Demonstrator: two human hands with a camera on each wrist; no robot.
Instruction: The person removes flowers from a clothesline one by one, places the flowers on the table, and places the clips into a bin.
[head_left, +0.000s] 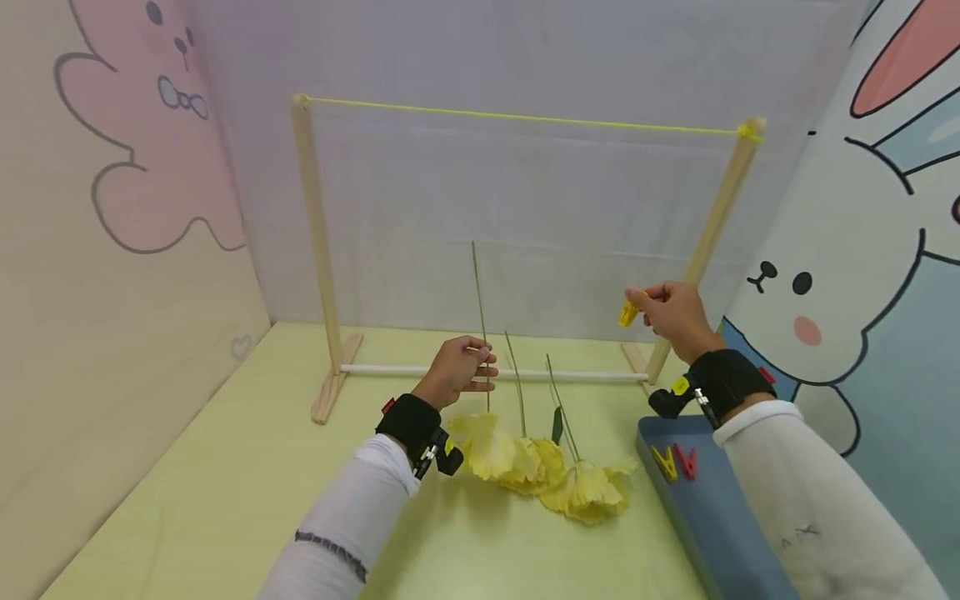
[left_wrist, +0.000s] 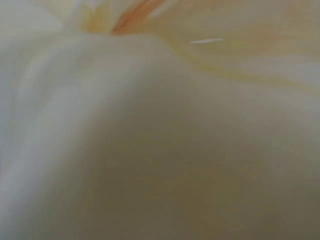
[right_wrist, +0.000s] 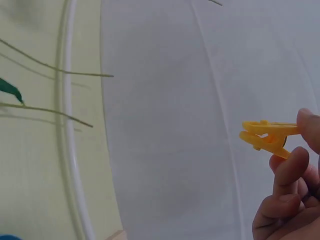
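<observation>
Left hand (head_left: pixel 459 368) pinches flower stem (head_left: pixel 480 321), stem upright, bloom hanging down. Right hand (head_left: pixel 675 315) pinches yellow peg (head_left: pixel 628 313), right of stem, below string (head_left: pixel 525 118).

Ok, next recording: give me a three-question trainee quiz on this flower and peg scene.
1. True or false: the left hand holds a flower stem upright.
2. What does the right hand pinch?
A. a red peg
B. a yellow peg
C. the string
3. How many pegs lie in the blue tray?

Key:
1. True
2. B
3. Two, one yellow and one red
</observation>
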